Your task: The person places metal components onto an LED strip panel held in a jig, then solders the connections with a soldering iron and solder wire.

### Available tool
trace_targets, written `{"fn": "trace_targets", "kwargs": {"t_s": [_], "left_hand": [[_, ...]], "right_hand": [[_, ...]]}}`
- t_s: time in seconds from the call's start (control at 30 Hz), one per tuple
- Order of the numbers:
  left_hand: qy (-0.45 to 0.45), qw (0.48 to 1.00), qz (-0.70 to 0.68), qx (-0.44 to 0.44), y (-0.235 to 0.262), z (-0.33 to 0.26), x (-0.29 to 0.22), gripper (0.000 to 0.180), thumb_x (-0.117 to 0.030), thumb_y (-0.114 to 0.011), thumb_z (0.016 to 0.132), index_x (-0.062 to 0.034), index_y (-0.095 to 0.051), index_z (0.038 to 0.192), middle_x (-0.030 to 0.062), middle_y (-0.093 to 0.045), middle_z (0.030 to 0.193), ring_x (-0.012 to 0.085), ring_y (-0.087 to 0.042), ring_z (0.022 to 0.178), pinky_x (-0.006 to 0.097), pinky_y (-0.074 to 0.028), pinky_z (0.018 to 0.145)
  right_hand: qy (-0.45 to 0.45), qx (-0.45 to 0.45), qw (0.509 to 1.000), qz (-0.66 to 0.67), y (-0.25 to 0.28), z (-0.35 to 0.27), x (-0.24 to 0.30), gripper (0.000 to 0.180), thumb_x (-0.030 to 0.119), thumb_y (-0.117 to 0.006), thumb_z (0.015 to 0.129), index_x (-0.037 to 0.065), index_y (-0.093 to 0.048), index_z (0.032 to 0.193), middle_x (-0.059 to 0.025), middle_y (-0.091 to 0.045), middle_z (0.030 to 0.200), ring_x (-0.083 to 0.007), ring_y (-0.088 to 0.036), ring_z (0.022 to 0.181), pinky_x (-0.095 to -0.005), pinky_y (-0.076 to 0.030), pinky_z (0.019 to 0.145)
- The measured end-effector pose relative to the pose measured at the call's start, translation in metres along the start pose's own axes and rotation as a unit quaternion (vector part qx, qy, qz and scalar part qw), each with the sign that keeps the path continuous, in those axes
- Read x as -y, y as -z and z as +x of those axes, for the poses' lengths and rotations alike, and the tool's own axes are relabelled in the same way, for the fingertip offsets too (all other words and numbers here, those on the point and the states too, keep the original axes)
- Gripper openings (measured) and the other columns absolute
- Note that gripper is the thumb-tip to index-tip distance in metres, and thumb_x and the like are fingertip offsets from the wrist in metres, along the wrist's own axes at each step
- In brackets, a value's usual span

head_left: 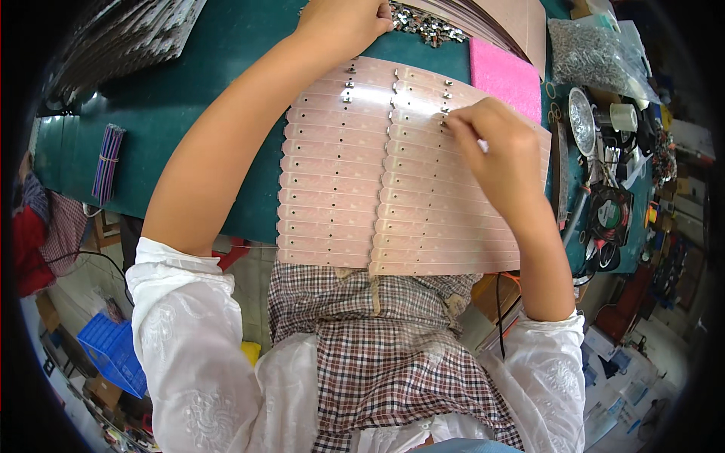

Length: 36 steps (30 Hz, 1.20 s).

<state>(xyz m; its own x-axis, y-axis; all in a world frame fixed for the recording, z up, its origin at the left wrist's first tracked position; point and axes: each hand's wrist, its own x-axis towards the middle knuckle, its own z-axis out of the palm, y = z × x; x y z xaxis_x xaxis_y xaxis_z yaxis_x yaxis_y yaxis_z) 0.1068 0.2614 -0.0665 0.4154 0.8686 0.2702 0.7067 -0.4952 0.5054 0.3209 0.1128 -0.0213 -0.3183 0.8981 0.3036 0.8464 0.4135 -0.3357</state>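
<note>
Presently, both bare hands are at work over a panel of pale pink strips [340, 196] lying side by side in two columns on a dark green mat [189, 90].

Left hand [343, 23]: reaching to the far edge of the mat, fingers curled and closed down into a heap of small metal parts [427, 26]. Whether a part is pinched between the fingers cannot be told; the fingertips are hidden in the heap.

Right hand [491, 147]: resting on the upper strips of the right column, thumb and forefinger drawn narrow at a small metal clip [445, 110] on a strip. The pinch appears to touch the clip; a firm hold cannot be confirmed.

Strips: the rows nearest the left hand carry seated metal clips [349, 83]; the rows below the right hand show only small holes. The panel's near edge overhangs the mat above the person's checked apron [377, 355].

Surroundings: beyond the right hand, a bright pink foam pad [504, 75] lies just beside the strips, with a clear bag of small metal parts [585, 53] further out. Outward of the right wrist sit a roll of white tape [624, 117] and a small black fan [610, 215]. Well apart from the left forearm lies a banded bundle of purple strips [108, 162].
</note>
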Motion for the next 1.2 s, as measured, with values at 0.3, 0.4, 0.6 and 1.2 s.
{"fn": "trace_targets", "kwargs": {"t_s": [0.3,0.4,0.6,1.2], "left_hand": [[-0.015,0.999,-0.023,0.016,0.005,-0.005,-0.012,0.014,-0.016,-0.074,0.082,-0.0044,-0.070,0.090,0.0093,-0.072,0.086,0.0247,-0.069,0.080,0.036,-0.053,0.073],[-0.033,0.998,-0.051,-0.018,0.014,-0.012,-0.006,0.015,-0.016,-0.073,0.084,-0.0038,-0.069,0.092,0.0091,-0.072,0.088,0.0244,-0.069,0.081,0.035,-0.053,0.074],[0.007,0.996,-0.071,0.049,0.063,-0.050,-0.027,0.015,-0.015,-0.072,0.085,-0.0029,-0.074,0.093,0.0072,-0.071,0.082,0.0142,-0.054,0.066,0.029,-0.041,0.060],[0.065,0.980,-0.169,0.077,0.051,-0.114,-0.024,0.013,-0.009,-0.072,0.086,0.0022,-0.069,0.092,0.0077,-0.065,0.085,0.0149,-0.057,0.073,0.029,-0.045,0.064]], "right_hand": [[-0.098,-0.013,0.993,0.056,-0.028,0.076,-0.051,0.014,0.013,-0.072,0.081,0.003,-0.074,0.091,-0.0131,-0.072,0.086,-0.0275,-0.069,0.076,-0.0376,-0.054,0.072],[-0.102,0.012,0.993,0.061,-0.039,0.084,-0.055,0.016,0.014,-0.073,0.080,0.002,-0.074,0.091,-0.0142,-0.072,0.085,-0.0290,-0.068,0.076,-0.0383,-0.053,0.073],[-0.121,0.033,0.990,0.063,-0.040,0.085,-0.060,0.017,0.016,-0.072,0.082,0.001,-0.074,0.090,-0.0157,-0.072,0.084,-0.0308,-0.068,0.076,-0.0384,-0.053,0.073],[-0.179,-0.071,0.955,0.225,0.005,0.028,-0.035,0.016,0.009,-0.069,0.091,-0.003,-0.072,0.101,-0.0065,-0.072,0.084,-0.0111,-0.069,0.076,-0.0247,-0.053,0.071]]}}
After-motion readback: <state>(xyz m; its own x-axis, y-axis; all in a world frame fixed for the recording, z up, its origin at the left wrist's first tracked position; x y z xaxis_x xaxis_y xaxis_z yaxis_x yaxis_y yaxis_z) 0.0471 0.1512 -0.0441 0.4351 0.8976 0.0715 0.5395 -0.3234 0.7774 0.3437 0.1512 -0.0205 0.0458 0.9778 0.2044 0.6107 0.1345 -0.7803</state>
